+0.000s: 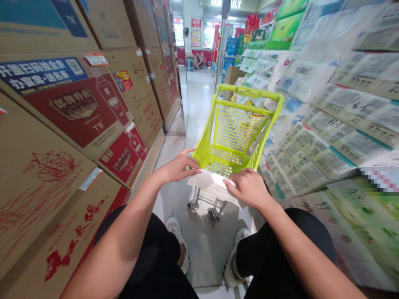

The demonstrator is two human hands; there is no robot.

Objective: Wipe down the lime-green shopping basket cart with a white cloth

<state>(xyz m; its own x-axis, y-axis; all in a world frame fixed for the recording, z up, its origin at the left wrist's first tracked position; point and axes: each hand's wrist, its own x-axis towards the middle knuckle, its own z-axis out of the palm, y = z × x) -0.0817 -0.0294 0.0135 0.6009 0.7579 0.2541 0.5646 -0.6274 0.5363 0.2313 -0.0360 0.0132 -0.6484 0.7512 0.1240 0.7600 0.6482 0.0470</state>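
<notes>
A lime-green plastic shopping cart (218, 155) with a lattice basket stands in front of me on metal legs and small wheels. Over its near edge hangs a thin white cloth (210, 185), which may be a paper wipe. My left hand (183, 164) is curled at the near left corner of the cart, with its fingertips at the cloth's left end. At the right end, my right hand (249, 186) is closed on the cloth and presses it against the cart's edge. The undersides of the fingers are partly hidden.
Stacked cardboard cartons (77, 104) line the left side. Packs of wrapped paper goods (336, 124) are piled along the right. A tiled aisle (199, 93) runs ahead between them, with a blue stool (189, 63) at its far end. My shoes (232, 268) flank the cart's wheels.
</notes>
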